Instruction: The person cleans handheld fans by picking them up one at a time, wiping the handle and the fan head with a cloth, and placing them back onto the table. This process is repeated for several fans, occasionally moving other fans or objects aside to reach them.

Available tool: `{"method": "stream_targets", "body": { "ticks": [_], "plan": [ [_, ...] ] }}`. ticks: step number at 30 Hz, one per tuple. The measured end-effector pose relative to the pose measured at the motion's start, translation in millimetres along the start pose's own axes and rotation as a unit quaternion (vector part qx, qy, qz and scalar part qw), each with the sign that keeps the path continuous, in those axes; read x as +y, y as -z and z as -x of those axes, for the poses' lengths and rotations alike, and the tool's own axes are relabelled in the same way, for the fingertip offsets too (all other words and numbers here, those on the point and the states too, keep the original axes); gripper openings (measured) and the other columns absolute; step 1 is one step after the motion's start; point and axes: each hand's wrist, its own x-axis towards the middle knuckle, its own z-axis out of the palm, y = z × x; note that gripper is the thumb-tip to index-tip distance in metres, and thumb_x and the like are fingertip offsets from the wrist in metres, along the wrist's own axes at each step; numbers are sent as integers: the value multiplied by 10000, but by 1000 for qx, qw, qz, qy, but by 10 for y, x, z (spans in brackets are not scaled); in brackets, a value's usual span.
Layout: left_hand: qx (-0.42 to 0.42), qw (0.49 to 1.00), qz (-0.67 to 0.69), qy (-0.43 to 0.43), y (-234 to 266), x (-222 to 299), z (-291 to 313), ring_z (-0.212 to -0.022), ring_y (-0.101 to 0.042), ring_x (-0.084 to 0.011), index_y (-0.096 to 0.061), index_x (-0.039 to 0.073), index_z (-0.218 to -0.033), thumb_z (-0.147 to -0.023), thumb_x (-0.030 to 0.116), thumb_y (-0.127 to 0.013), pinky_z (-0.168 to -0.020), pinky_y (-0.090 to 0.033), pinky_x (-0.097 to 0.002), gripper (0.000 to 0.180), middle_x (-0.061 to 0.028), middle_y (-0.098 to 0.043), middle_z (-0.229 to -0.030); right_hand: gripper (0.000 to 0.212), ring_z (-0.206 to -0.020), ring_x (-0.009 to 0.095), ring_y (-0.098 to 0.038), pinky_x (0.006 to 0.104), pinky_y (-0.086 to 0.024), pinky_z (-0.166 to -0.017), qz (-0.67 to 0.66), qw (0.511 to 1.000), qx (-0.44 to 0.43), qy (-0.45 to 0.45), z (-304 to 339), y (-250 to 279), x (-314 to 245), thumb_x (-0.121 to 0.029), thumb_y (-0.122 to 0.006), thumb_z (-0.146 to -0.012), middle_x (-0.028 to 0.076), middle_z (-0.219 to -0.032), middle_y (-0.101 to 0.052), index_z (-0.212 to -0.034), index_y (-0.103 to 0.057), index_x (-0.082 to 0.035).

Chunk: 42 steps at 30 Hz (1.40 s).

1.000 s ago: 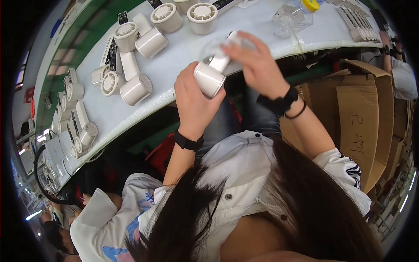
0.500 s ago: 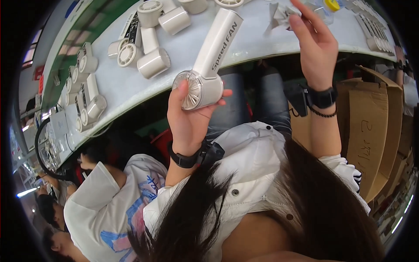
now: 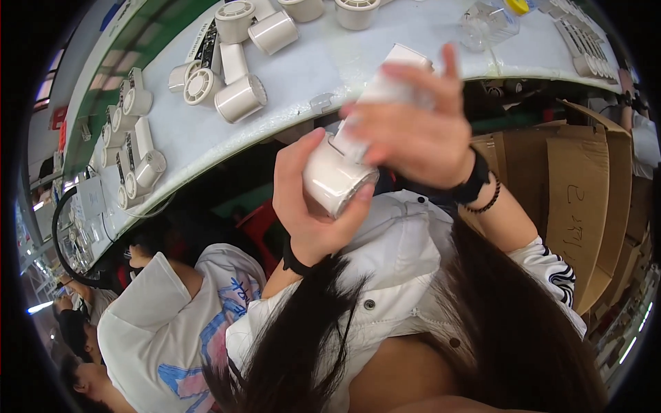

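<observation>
In my left hand (image 3: pixel 310 206) is a white handheld fan, gripped by its round head (image 3: pixel 332 175) with fingers and thumb around it. Its handle (image 3: pixel 407 54) tilts up and to the right, away from me. My right hand (image 3: pixel 420 124) lies across that handle, fingers bent and smeared by motion. Bright white material (image 3: pixel 385 91), seemingly a crumpled wipe, shows between those fingers and the handle; its edges are blurred. The print on the handle is covered or turned away.
Several more white fans (image 3: pixel 241 98) lie on the pale table (image 3: pixel 303 76), with another row (image 3: pixel 141 162) at the left edge. A clear container (image 3: pixel 487 26) with a yellow cap stands far right. Cardboard boxes (image 3: pixel 578 206) stand at my right; a co-worker's sleeve (image 3: pixel 148 296) is at my left.
My right hand has come left and down from the table onto the fan's handle. The crumpled white piece has left its spot there. My left hand has turned the fan's head over.
</observation>
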Motion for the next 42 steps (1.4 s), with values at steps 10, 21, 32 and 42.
{"method": "stream_targets", "body": {
  "ticks": [10,21,32,42],
  "plan": [
    [20,982,-132,-136,10,-105,65,-930,-557,-302,-513,-22,-1171,-539,38,-770,-791,-477,-340,684,-200,-543,-1061,113,-875,91,-576,209,-472,-726,-258,863,306,-307,90,272,424,-67,-581,-901,77,-1008,-639,-975,-600,16],
    [16,965,-197,-171,169,-70,111,-952,-562,-300,-526,20,-1172,-549,72,-786,-798,-478,-348,677,-194,-544,-1087,205,-676,170,-559,244,-459,-648,6,998,46,-38,12,-59,202,60,-683,-720,78,-842,-670,-907,-684,-24],
    [350,870,-345,-34,1416,-973,-539,-1007,-475,-355,-492,13,-1163,-691,206,-745,-860,-393,-428,569,-174,-491,-1077,132,-661,62,-461,184,-376,-609,-23,941,-8,-338,558,100,304,-44,-646,-846,9,-770,-574,-968,-668,1],
    [344,630,-696,9,1693,-1259,-859,-1127,-378,-399,-433,-34,-1237,-778,437,-648,-946,-314,-466,692,-262,-438,-1167,158,-780,55,-522,174,-410,-698,-121,888,52,-440,846,34,369,-84,-622,-877,1,-900,-624,-1005,-653,3]
  ]
}}
